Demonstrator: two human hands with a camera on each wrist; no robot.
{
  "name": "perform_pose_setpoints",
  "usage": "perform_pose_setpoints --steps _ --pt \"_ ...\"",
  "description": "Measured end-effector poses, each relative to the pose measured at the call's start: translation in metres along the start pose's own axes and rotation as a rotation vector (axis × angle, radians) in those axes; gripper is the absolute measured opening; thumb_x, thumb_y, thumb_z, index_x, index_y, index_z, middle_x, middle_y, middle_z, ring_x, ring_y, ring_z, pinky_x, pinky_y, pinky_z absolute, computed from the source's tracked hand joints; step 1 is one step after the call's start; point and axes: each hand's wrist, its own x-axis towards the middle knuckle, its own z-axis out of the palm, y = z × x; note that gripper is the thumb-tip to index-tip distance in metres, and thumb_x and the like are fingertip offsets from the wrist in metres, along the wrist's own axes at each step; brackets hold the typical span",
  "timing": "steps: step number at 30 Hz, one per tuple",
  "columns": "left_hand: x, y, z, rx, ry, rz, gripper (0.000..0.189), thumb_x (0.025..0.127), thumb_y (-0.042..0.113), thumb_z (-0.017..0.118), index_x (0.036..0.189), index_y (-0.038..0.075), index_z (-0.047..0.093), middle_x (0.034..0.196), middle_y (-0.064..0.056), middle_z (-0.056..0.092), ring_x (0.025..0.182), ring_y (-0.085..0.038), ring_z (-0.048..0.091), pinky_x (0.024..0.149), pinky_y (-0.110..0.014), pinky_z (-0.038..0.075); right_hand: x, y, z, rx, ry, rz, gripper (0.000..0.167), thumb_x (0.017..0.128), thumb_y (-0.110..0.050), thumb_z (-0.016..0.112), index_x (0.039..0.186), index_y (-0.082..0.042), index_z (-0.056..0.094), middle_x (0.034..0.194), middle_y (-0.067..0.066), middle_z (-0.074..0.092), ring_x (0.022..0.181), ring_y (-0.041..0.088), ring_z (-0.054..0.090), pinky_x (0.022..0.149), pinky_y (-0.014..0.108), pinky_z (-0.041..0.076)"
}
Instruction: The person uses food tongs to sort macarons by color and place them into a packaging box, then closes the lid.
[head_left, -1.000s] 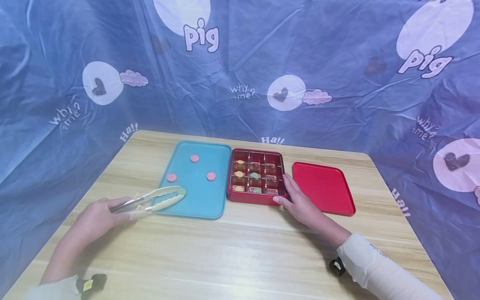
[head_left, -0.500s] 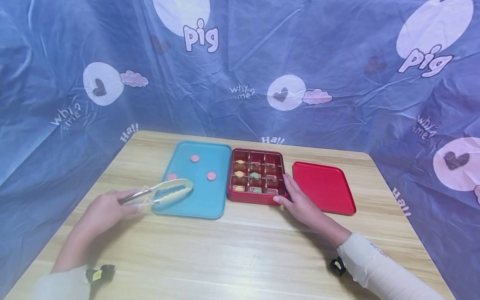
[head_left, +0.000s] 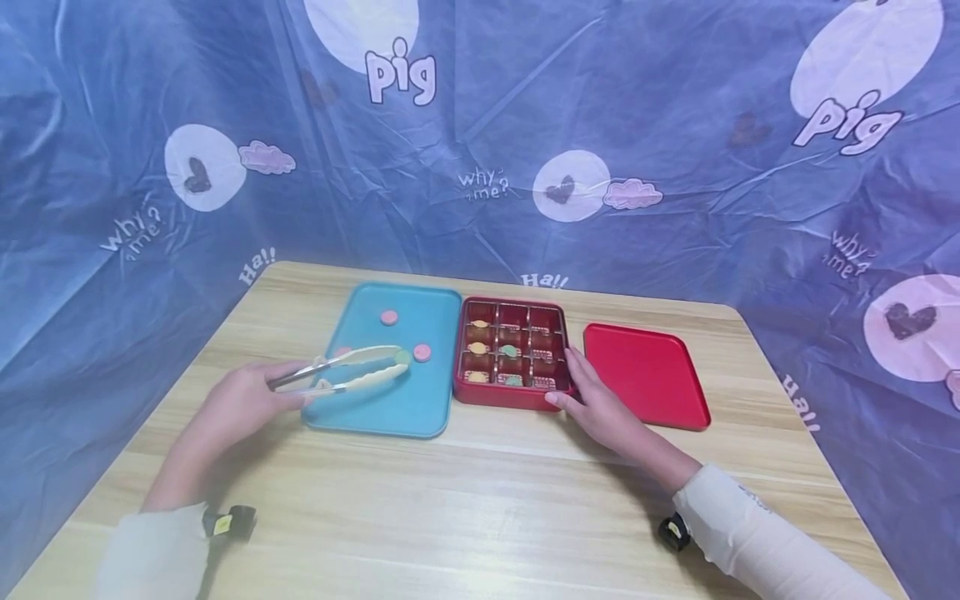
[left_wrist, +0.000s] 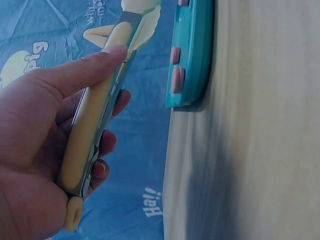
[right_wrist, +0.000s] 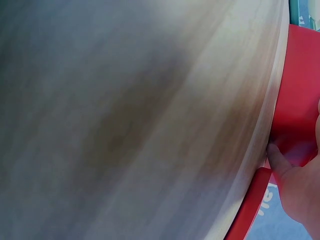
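Note:
My left hand (head_left: 243, 404) grips tongs (left_wrist: 92, 115) with cream handles and scalloped cream tips. Between the tips, a small green disc (head_left: 402, 357) is pinched over the blue tray (head_left: 375, 412). Pink discs lie on that tray: one near the back (head_left: 389, 317), one right of the tips (head_left: 422, 352), and a third mostly covered by the tongs. My right hand (head_left: 600, 408) rests at the front right corner of a red box (head_left: 510, 396), thumb on its front wall and straight fingers along its side. Yellow pieces (head_left: 478, 348) occupy the box's left column; two green ones (head_left: 510, 351) sit in the middle column.
A red lid (head_left: 648, 375) lies flat to the right of the box, behind my right forearm. Tray and box stand side by side on the wooden table (head_left: 480, 508). Blue printed cloth (head_left: 480, 125) hangs behind and along both sides.
My left hand has moved right and slightly toward the back, carrying the green disc in the tongs from the tray's left part to its middle. The right hand stays on the box.

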Motion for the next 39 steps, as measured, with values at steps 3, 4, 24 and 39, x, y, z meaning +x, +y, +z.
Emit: perform_pose_setpoints --steps 3,4,24,39 --pt "0.005 0.004 -0.001 0.013 -0.009 0.0 0.082 0.081 0.068 0.071 0.147 0.023 0.053 0.138 -0.029 0.058 0.122 -0.045 0.055 0.096 -0.065 0.043 0.0 0.0 0.001 0.003 -0.001 -0.003 0.101 0.091 -0.061 0.061 0.164 -0.017 0.004 0.17 0.012 0.006 0.155 0.038 0.013 0.116 0.063 0.03" --pt "0.007 0.006 -0.002 0.016 -0.011 -0.003 0.083 0.08 0.068 0.071 0.147 0.023 0.053 0.137 -0.03 0.058 0.12 -0.044 0.056 0.096 -0.064 0.044 0.0 0.0 0.001 0.004 -0.001 -0.003 0.101 0.091 -0.061 0.061 0.164 -0.017 0.005 0.17 0.011 0.006 0.155 0.038 0.013 0.116 0.063 0.03" --pt "0.037 0.032 -0.009 -0.005 0.002 0.044 0.08 0.078 0.071 0.072 0.144 0.03 0.056 0.116 -0.02 0.064 0.096 -0.03 0.056 0.084 -0.045 0.047 0.0 0.002 0.001 0.004 0.0 -0.003 0.1 0.093 -0.059 0.061 0.163 -0.016 0.004 0.17 0.013 0.007 0.155 0.038 0.013 0.117 0.064 0.028" --pt "0.064 0.066 0.001 -0.041 -0.031 0.067 0.069 0.081 0.048 0.079 0.143 0.029 0.058 0.127 -0.022 0.062 0.103 -0.033 0.058 0.088 -0.05 0.049 0.002 0.002 0.001 0.005 -0.002 0.008 0.102 0.091 -0.062 0.061 0.164 -0.017 0.004 0.17 0.012 0.006 0.155 0.038 0.013 0.116 0.064 0.029"
